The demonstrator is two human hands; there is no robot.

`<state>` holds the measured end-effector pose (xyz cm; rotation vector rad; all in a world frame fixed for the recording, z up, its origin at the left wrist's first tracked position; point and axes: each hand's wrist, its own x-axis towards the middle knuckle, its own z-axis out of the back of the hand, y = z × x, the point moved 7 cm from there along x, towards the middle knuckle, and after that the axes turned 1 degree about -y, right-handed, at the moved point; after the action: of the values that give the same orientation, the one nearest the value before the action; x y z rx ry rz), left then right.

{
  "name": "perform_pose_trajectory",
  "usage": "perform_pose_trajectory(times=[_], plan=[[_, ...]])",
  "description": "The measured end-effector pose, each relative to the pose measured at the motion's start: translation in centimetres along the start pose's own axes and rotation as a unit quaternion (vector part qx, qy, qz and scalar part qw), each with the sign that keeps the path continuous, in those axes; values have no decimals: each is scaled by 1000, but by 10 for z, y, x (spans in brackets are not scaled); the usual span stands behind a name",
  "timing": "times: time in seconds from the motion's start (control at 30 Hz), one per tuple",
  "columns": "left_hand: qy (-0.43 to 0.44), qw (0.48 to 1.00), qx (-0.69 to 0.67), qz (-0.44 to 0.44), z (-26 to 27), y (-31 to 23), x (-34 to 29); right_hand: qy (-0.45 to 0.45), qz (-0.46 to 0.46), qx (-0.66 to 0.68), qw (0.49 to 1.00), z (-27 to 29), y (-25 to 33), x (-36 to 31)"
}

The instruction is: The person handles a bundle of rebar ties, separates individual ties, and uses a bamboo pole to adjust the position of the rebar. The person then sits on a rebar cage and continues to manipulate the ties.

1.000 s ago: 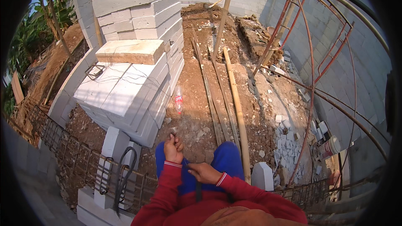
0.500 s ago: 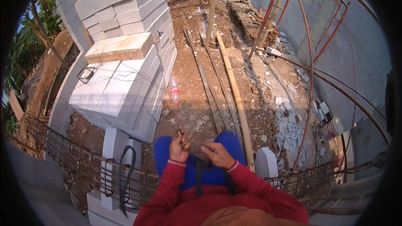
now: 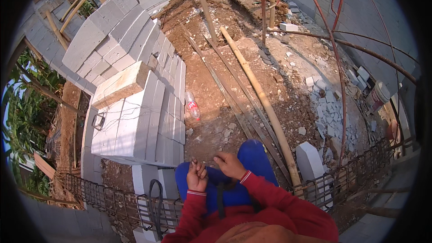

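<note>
My left hand [image 3: 196, 176] is raised in front of my blue-trousered knees, fingers curled and pinching something small and thin that I cannot make out. My right hand [image 3: 229, 165] is just to its right, fingers bent, nearly touching the left one; what it holds is unclear. Both red sleeves come up from the lower edge. I sit above a steel rebar cage [image 3: 121, 204] that runs along the near edge of the wall.
A stack of grey concrete blocks [image 3: 135, 108] lies left, one tan block [image 3: 119, 85] on top. A plastic bottle [image 3: 192, 106] rests on red dirt. A bamboo pole [image 3: 261, 99], steel bars, rubble [image 3: 330, 112] and a bucket [image 3: 378, 95] lie right.
My view has tilted and swung, so the scene shifted. Both hands have come closer together in front of my knees, the right one moving up toward the left.
</note>
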<state>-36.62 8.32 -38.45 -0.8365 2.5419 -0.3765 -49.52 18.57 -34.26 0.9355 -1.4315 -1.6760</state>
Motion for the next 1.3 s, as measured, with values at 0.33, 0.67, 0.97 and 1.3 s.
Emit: perform_pose_trajectory(times=[0.33, 0.67, 0.97, 1.3], plan=[[-94, 986, 128, -43, -11, -19, 17, 238, 16, 155, 959, -31, -17, -26], [-70, 984, 120, -106, -42, -30, 35, 313, 110, -27, 943, -16, 17, -37], [1, 968, 147, -201, -107, -55, 26, 112, 40, 80, 990, 25, 42, -34], [-21, 972, 169, -159, -127, -17, 11, 54, -12, 79, 995, 14, 40, -13]])
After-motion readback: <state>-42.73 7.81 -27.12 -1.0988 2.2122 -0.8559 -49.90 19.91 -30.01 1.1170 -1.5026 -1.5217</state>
